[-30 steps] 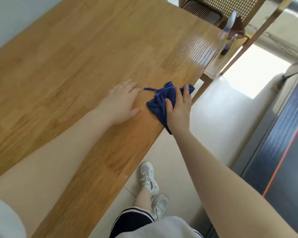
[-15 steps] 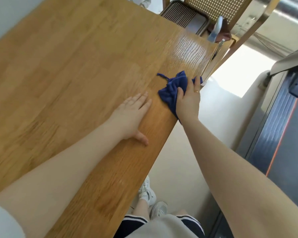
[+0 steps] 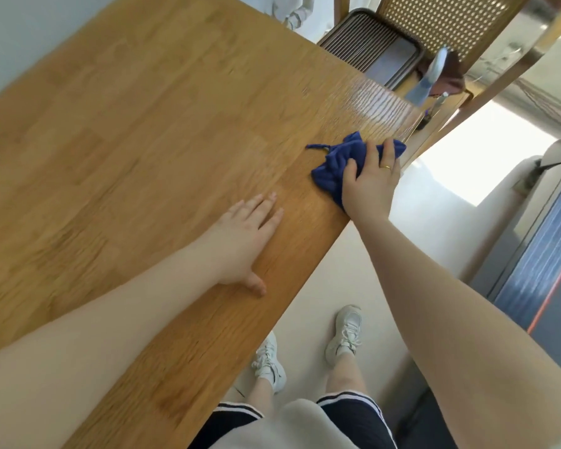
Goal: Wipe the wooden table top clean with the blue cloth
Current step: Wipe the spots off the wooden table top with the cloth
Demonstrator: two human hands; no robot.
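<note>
The crumpled dark blue cloth (image 3: 340, 165) lies on the long, honey-coloured wooden bench (image 3: 143, 150), close to its right edge and towards the far end, where the varnish shines with reflected light. The right hand (image 3: 371, 183) presses down on the cloth's near right part, fingers laid over the bunched fabric with the thumb dug into its folds; a thin gold ring (image 3: 385, 167) shows on one finger. A short twisted tail of the cloth sticks out to the left across the wood. The left hand (image 3: 243, 238) rests flat on the bench top, nearer and to the left of the cloth and apart from it, fingers straight and together, thumb spread towards the near edge, holding nothing. Beyond the far end of the bench stands a wooden chair with a woven cane back (image 3: 447, 24) and a dark ribbed seat. Below the bench's right edge, two white lace-up trainers (image 3: 345, 335) stand on the pale floor (image 3: 434, 222).
</note>
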